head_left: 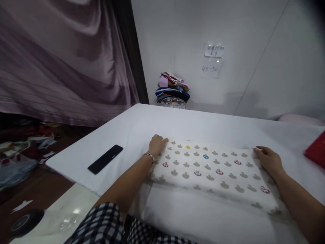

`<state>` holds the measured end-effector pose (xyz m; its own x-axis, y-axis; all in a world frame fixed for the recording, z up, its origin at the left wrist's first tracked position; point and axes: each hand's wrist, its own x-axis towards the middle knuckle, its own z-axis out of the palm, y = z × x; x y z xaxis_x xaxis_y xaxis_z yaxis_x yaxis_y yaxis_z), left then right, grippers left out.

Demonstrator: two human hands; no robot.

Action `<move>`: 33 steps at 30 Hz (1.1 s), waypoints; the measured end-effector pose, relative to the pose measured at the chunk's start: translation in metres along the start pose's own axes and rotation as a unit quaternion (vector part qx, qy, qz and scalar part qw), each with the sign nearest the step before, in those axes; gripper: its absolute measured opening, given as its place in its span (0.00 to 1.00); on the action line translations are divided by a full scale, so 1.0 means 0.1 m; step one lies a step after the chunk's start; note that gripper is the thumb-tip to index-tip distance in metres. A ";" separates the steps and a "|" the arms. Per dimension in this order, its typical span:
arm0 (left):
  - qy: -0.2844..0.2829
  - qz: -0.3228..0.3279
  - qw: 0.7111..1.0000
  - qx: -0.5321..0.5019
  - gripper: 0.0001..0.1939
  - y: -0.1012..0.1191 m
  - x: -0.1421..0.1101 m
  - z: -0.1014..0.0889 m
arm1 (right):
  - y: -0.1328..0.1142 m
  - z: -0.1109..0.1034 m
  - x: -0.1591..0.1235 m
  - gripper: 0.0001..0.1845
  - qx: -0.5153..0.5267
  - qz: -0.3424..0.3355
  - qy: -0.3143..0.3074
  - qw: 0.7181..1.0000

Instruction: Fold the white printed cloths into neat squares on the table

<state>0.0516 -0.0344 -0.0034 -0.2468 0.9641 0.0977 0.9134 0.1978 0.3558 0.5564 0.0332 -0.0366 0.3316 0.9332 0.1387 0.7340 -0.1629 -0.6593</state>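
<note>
A white cloth (200, 166) printed with grey, red, blue and yellow mushroom-like shapes lies in a long rectangle on the white table. At its far left corner, my left hand (157, 145) has its fingers curled on the edge. My right hand (269, 162) pinches the far right corner between thumb and fingers. The cloth's near edge is slightly blurred and hangs loosely toward me. A bracelet (150, 157) circles my left wrist.
A black phone (105, 159) lies on the table (106, 130) to the left. Folded clothes (173, 89) are stacked beyond the far edge, by the wall. Something red (316, 149) sits at the right edge. A purple curtain (71, 61) hangs at left.
</note>
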 end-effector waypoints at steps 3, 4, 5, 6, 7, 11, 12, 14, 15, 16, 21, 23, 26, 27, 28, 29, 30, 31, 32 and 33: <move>0.038 -0.008 0.999 -0.003 0.20 -0.04 0.02 0.03 | -0.03 0.01 -0.02 0.21 -0.012 -0.004 0.014 1.000; 0.041 -0.017 0.999 0.003 0.20 -0.06 0.01 0.04 | -0.04 0.01 -0.03 0.21 -0.027 -0.006 0.016 0.999; 0.039 -0.028 0.999 0.014 0.21 -0.07 0.01 0.05 | -0.06 0.02 -0.04 0.21 -0.049 -0.008 0.013 0.999; 0.033 -0.039 0.998 0.027 0.22 -0.08 0.00 0.06 | -0.08 0.03 -0.06 0.22 -0.074 -0.008 0.004 0.997; 0.025 -0.047 0.998 0.039 0.22 -0.09 0.00 0.07 | -0.11 0.05 -0.07 0.23 -0.100 -0.008 -0.009 0.995; 0.001 -0.060 0.997 0.054 0.21 -0.06 0.04 0.04 | -0.20 0.07 -0.11 0.26 -0.195 -0.029 -0.040 0.980; -0.004 -0.063 0.997 0.052 0.21 -0.05 0.04 0.01 | -0.22 0.06 -0.12 0.26 -0.211 -0.043 -0.042 0.976; -0.010 -0.069 0.997 0.042 0.21 -0.02 0.02 -0.05 | -0.26 0.04 -0.14 0.27 -0.239 -0.066 -0.038 0.968; -0.002 -0.064 0.997 0.038 0.21 0.00 -0.02 -0.09 | -0.27 0.04 -0.16 0.27 -0.249 -0.084 -0.027 0.965; 0.013 -0.046 0.998 0.037 0.22 0.01 -0.07 -0.11 | -0.28 0.03 -0.19 0.28 -0.255 -0.112 -0.011 0.960; 0.016 0.125 0.988 0.091 0.28 -0.02 -0.48 -0.04 | -0.25 0.16 -0.42 0.31 -0.265 -0.312 -0.029 0.912; -0.041 0.129 0.986 0.101 0.30 -0.07 -0.61 0.06 | -0.20 0.25 -0.46 0.33 -0.285 -0.299 -0.096 0.906; -0.068 0.110 0.986 0.103 0.32 -0.13 -0.66 0.15 | -0.16 0.32 -0.44 0.34 -0.305 -0.249 -0.146 0.908; -0.068 0.108 0.987 0.103 0.32 -0.14 -0.65 0.15 | -0.17 0.32 -0.42 0.34 -0.306 -0.245 -0.150 0.908; -0.068 0.108 0.987 0.101 0.32 -0.14 -0.64 0.14 | -0.19 0.30 -0.41 0.34 -0.305 -0.243 -0.153 0.908; -0.072 0.108 0.987 0.098 0.32 -0.13 -0.63 0.12 | -0.21 0.28 -0.42 0.34 -0.304 -0.240 -0.157 0.908; -0.080 0.108 0.986 0.095 0.32 -0.12 -0.62 0.08 | -0.25 0.25 -0.45 0.34 -0.303 -0.237 -0.160 0.909; -0.090 0.106 0.986 0.093 0.32 -0.10 -0.63 0.05 | -0.30 0.22 -0.50 0.34 -0.301 -0.234 -0.158 0.911; -0.098 0.103 0.986 0.091 0.32 -0.06 -0.64 0.01 | -0.36 0.19 -0.58 0.34 -0.298 -0.236 -0.155 0.912; -0.100 0.102 0.986 0.091 0.32 -0.02 -0.66 -0.02 | -0.43 0.17 -0.68 0.34 -0.291 -0.248 -0.150 0.912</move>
<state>0.0660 -0.0991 -0.0087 0.0008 0.9991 -0.0418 0.9847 0.0065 0.1743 0.4919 -0.0176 -0.0302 -0.2388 0.9699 0.0467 0.9690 0.2412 -0.0543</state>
